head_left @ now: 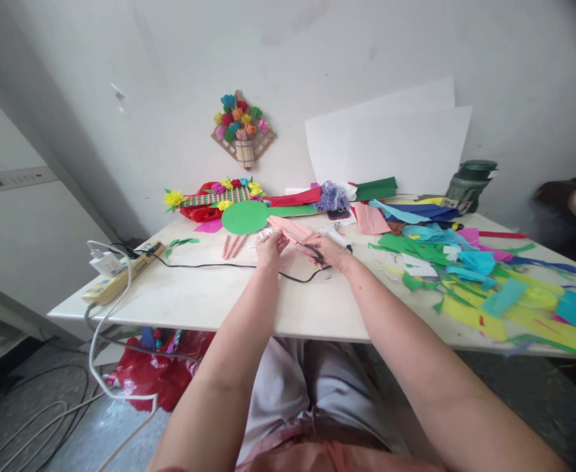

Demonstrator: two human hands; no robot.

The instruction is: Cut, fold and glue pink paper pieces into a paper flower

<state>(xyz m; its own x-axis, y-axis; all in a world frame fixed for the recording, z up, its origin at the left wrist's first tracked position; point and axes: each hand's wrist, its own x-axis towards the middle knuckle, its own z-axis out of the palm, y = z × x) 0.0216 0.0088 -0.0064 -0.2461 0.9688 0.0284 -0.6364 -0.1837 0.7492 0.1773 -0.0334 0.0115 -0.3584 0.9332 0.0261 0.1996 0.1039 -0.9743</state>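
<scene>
Both hands work near the middle of the white table (209,305). With the left hand (270,249) I pinch the near end of a pink paper strip (292,231), fingers closed on it. With the right hand (331,252) I grip scissors (311,250) with a dark handle; the fingers are curled around the handle, and the blades lie against the pink paper strip. I cannot tell how far the blades are open.

A black cable (219,265) runs on the table from a power strip (120,276) at the left edge toward my hands. Just beyond the hands lies a green paper circle (244,217). Two small pink pieces (233,246) lie left of the left hand. On the right side is a heap of colored paper scraps (489,282). A flower decoration (242,131) hangs on the far wall.
</scene>
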